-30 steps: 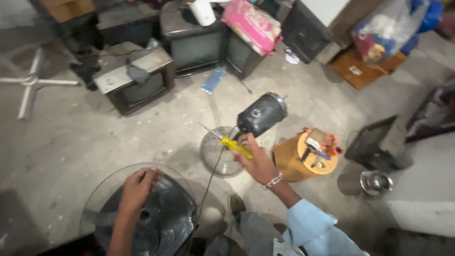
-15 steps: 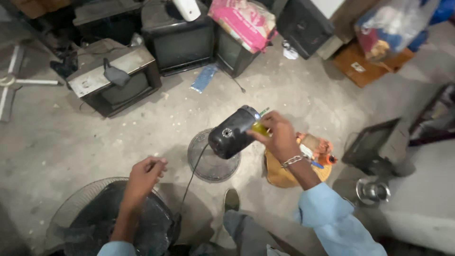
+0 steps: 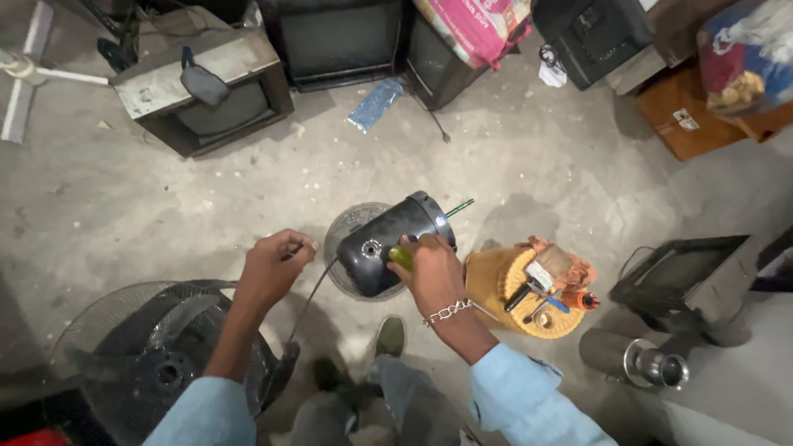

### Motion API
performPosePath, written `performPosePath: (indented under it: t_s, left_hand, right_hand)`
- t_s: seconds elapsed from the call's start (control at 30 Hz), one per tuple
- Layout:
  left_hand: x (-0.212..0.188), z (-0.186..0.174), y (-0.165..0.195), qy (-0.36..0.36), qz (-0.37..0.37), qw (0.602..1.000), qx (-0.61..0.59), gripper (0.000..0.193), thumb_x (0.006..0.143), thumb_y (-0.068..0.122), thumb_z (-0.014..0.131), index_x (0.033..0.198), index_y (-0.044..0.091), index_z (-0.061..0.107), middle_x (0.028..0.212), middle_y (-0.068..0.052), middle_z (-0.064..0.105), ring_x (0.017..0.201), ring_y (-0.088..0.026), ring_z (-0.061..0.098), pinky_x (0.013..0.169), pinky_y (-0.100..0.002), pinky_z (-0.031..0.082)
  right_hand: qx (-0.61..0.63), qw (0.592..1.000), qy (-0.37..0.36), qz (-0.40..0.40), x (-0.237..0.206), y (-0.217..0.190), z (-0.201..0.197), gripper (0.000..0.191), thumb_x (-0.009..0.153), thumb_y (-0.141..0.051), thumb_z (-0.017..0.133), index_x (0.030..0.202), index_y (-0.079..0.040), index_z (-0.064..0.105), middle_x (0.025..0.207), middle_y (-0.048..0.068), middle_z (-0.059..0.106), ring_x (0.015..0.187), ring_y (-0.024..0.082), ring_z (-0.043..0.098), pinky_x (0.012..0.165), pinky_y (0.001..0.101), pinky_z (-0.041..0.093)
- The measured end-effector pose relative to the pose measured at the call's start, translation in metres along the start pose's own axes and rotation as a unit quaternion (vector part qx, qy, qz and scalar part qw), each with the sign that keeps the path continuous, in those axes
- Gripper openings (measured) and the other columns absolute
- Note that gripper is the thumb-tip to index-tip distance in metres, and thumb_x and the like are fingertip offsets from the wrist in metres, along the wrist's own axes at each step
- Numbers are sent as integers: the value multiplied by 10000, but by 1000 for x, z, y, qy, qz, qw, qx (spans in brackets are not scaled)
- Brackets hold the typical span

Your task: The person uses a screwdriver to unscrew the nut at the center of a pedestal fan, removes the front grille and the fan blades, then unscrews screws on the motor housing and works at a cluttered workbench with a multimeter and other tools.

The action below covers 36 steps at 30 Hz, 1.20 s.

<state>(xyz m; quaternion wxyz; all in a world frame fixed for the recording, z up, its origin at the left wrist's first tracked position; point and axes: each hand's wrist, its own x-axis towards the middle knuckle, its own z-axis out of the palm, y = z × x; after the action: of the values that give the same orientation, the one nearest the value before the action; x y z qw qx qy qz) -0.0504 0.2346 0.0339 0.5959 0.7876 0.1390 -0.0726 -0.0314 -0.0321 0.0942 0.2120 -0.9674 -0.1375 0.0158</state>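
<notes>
My right hand (image 3: 431, 272) grips a black fan motor housing (image 3: 387, 241) held up over the floor, together with a green-and-yellow screwdriver (image 3: 456, 208) whose tip sticks out past the motor to the right. My left hand (image 3: 274, 266) is closed on the motor's thin black cord (image 3: 309, 299), just left of the housing. Under the motor lies a small round wire grille (image 3: 350, 225). A large black fan guard with its blades (image 3: 157, 355) lies on the floor below my left forearm.
A yellow round stool (image 3: 500, 291) with tools on top stands right of my hand. Old television sets (image 3: 206, 91) line the back, with a pink bag (image 3: 475, 25), a small monitor (image 3: 686, 277), a metal cup (image 3: 648, 363) and cardboard boxes (image 3: 690, 120).
My right hand has lifted the motor off the grille and brought it closer with the screwdriver. My left hand left the fan guard and closed on the cord.
</notes>
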Motion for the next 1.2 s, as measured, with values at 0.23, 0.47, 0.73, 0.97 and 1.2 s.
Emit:
performPosePath:
  t_s: [0.23, 0.47, 0.73, 0.97, 1.2]
  left_hand:
    - [40, -5, -4, -50, 91, 994, 34, 195, 881, 195, 746, 985, 32, 768, 890, -94, 808, 807, -148, 763, 737, -303, 590]
    - [79, 21, 8, -134, 43, 984, 106, 212, 799, 262, 832, 933, 98, 817, 877, -117, 791, 784, -215, 754, 764, -350, 584]
    - [102, 44, -4, -217, 75, 965, 127, 174, 791, 201, 816, 955, 146, 836, 911, -122, 775, 797, -257, 742, 767, -371, 576]
    - [111, 57, -24, -255, 77, 958, 109, 207, 784, 123, 783, 984, 150, 830, 979, -114, 790, 853, -248, 769, 811, -355, 594]
    - [128, 57, -24, -337, 18, 922, 191, 217, 780, 204, 813, 990, 147, 821, 926, -126, 783, 827, -260, 765, 786, -372, 589]
  right_hand:
    - [-33, 999, -3, -43, 9, 3, -4, 469, 721, -305, 866, 1087, -33, 755, 978, 168, 711, 974, 362, 652, 844, 461, 532]
    - [-104, 993, -48, 36, 8, -21, -17, 469, 669, -321, 883, 1029, -42, 772, 885, 179, 683, 893, 364, 652, 757, 475, 524]
    - [-97, 988, -57, 102, 14, -46, -28, 360, 676, -309, 896, 927, -75, 789, 861, 136, 688, 850, 337, 660, 745, 460, 539]
    - [-86, 988, -55, 115, 29, -55, -31, 394, 693, -291, 901, 999, -71, 786, 984, 168, 705, 853, 361, 669, 753, 462, 541]
    - [-48, 986, -134, 89, 35, -49, -42, 545, 626, -249, 920, 1116, -68, 765, 1033, 174, 701, 947, 374, 663, 833, 453, 531]
